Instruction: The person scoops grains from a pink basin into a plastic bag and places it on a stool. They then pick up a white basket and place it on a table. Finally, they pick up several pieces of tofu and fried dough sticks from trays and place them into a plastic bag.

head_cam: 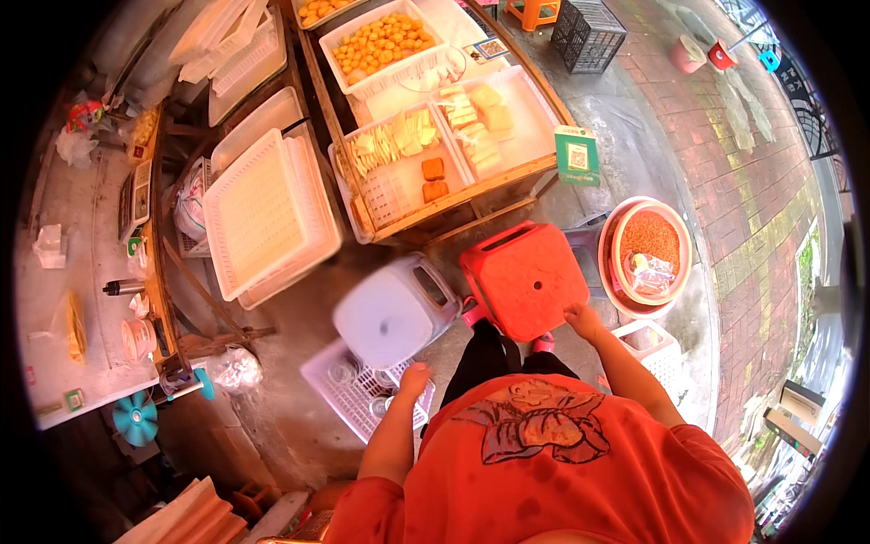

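My right hand (584, 321) has its fingers curled at the near right edge of a red plastic stool (527, 282). The stool's square seat has a round hole, and it partly covers my pink shoes. To its left is a pale lavender plastic stool (387, 319), slightly blurred. My left hand (414, 381) is just below that stool's near corner; whether it touches the stool is unclear, and its fingers are partly hidden. Beneath the pale stool and my left forearm is a lavender plastic basket (340, 391) with several clear round containers in it.
Ahead stands a wooden-framed stand (469, 202) with trays of yellow balls (387, 44) and sliced blocks (394, 139). Stacked white trays (255, 211) are at left. On the right are a tub of orange-red granules (649, 234) and a white basket (656, 360). A teal fan (134, 416) sits lower left.
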Demonstrator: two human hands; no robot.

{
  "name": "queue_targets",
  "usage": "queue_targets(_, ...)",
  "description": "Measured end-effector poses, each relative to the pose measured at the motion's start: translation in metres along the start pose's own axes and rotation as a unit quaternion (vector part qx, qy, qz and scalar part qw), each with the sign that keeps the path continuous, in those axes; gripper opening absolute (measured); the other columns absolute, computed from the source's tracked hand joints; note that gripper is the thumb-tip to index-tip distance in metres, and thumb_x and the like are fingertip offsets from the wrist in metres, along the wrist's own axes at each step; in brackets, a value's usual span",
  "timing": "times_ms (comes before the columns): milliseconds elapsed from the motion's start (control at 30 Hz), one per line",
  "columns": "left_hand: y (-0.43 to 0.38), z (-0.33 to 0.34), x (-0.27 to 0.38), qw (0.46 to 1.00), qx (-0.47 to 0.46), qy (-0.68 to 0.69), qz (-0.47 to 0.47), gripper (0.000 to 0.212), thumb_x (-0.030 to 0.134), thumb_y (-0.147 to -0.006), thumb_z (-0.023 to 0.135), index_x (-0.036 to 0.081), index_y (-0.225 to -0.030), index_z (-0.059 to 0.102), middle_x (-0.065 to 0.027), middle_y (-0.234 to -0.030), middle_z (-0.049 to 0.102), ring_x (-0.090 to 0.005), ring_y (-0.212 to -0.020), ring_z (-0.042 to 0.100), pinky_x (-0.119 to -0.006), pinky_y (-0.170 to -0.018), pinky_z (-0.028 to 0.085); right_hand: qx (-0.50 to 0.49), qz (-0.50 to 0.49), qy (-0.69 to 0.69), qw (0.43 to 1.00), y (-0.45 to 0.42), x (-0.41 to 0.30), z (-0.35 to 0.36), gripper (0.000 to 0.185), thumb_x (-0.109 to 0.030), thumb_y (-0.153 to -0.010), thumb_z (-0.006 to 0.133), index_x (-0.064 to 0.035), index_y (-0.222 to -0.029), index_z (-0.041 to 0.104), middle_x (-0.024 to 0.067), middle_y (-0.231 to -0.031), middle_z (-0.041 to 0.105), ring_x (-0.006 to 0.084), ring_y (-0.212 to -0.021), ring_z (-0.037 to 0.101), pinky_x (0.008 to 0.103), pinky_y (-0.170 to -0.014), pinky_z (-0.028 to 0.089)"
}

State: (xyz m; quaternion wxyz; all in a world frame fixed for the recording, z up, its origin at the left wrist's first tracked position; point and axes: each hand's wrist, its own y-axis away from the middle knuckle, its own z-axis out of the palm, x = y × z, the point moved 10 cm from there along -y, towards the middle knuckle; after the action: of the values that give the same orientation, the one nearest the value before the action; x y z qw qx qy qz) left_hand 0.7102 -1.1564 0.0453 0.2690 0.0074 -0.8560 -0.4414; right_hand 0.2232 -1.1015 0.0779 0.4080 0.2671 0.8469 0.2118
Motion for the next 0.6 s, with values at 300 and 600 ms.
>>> queue_targets(300, 0.026, -0.005, -0.061, 0.959, 0.138, 0.236, -0.078, 0.023, 0.021, -0.081, 0.057, 0.002, -0.091, 0.066, -0.0131, -0.080, 0.066, -0.0221, -0.073, 0.062, -0.035, -0.066, 0.048, -0.016, 0.041, 0.015, 0.999, 0.059, 0.074, 0.002, 0.030, -0.026, -0.078, 0.058, 0.0001, -0.090, 0.066, 0.0200, -0.094, 0.064, 0.0346, -0.091, 0.061, 0.0395, -0.081, 0.048)
queue_targets(600, 0.081, 0.038, 0.050, 0.976, 0.157, 0.045, 0.141, 0.030, 0.027, -0.082, 0.052, 0.002, -0.094, 0.064, -0.0193, -0.092, 0.064, -0.0356, -0.087, 0.061, -0.040, -0.077, 0.047, -0.001, 0.091, -0.068, 0.993, 0.054, 0.175, -0.012, 0.022, -0.016, -0.078, 0.057, 0.0008, -0.090, 0.064, 0.0098, -0.072, 0.063, 0.0172, -0.062, 0.060, 0.0303, -0.054, 0.047)
